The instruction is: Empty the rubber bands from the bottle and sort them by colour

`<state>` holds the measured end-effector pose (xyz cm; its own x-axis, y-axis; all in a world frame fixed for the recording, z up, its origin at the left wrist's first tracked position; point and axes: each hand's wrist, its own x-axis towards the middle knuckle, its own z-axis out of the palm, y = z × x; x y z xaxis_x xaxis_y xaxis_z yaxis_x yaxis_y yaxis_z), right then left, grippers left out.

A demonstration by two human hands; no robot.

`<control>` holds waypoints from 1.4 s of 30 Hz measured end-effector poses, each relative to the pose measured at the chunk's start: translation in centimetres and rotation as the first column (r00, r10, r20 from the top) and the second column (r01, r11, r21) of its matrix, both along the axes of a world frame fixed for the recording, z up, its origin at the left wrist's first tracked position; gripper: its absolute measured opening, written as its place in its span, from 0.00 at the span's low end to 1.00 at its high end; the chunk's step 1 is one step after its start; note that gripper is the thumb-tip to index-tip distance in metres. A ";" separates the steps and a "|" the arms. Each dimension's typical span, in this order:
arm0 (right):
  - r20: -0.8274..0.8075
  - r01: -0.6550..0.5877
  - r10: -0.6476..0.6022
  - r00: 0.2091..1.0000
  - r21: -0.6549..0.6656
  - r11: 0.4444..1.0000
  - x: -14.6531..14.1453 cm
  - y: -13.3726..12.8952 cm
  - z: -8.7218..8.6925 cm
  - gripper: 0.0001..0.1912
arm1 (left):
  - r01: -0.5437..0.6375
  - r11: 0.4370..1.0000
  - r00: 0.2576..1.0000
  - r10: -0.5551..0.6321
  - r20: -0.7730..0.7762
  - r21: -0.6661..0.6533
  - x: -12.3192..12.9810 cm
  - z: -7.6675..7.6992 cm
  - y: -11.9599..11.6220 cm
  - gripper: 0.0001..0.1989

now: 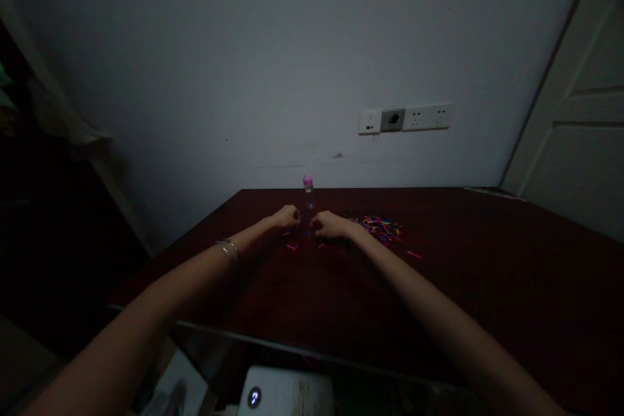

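Observation:
My left hand (288, 216), with bracelets (228, 248) on its wrist, is over the dark red table with its fingers curled in a pinch. Facing it across a small gap, my right hand (325, 225) is also closed, fingertips pointing down and inward. Whatever either hand holds is too small and dim to make out. Just behind them stands a small clear bottle (310, 200) with a pink cap (307, 180). Beside my right wrist lies a pile of small multicoloured strips (383, 229), partly hidden by that arm. A few loose pink pieces (292, 247) lie near my hands.
One pink strip (413, 254) lies apart, right of the pile. The table (351, 312) meets a pale wall with sockets (428, 118). Below the front edge, an open drawer or shelf holds a white box-like device (287, 391). A white door (580, 123) is at right.

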<state>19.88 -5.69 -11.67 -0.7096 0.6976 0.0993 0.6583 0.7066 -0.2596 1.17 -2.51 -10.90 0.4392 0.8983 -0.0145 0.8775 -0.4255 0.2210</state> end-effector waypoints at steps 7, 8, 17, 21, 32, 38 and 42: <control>0.171 -0.031 0.028 0.985 0.016 0.999 -3.9 -0.5 -1.2 0.21 | 0.200 0.971 0.974 -0.212 -0.080 -0.135 -1.4 -1.3 0.5 0.29; 0.180 -0.022 0.019 0.984 0.014 1.000 -3.9 -0.4 -1.3 0.20 | 0.201 0.968 0.970 -0.218 -0.107 -0.149 -1.4 -1.2 0.5 0.28; 0.110 0.049 -0.048 0.993 -0.006 0.999 -2.7 -0.4 -1.5 0.13 | 0.054 0.992 0.986 -0.071 -0.151 -0.116 -0.5 -1.4 0.4 0.14; 0.078 0.065 -0.064 0.995 -0.006 0.998 -2.7 -0.6 -1.8 0.12 | 0.036 0.988 0.990 -0.056 -0.132 -0.149 0.3 -1.5 0.4 0.07; 0.005 0.166 -0.167 0.986 0.058 0.984 2.0 -0.6 1.8 0.10 | 0.129 0.992 0.963 -0.124 0.241 -0.005 4.9 0.4 1.8 0.11; 0.063 0.340 -0.355 0.933 0.170 0.925 7.3 -0.3 2.7 0.11 | 0.138 0.986 0.902 -0.087 0.422 -0.092 5.6 2.2 2.0 0.23; 0.043 0.236 -0.244 0.969 0.138 0.962 6.6 -0.8 2.0 0.15 | 0.110 0.967 0.985 -0.075 0.157 -0.229 3.4 2.7 1.6 0.15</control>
<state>26.44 -6.51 -9.72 -0.5304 0.8318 0.1638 0.8239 0.5513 -0.1315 4.54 -0.89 -8.17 0.5329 0.8326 -0.1506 0.7879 -0.4234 0.4472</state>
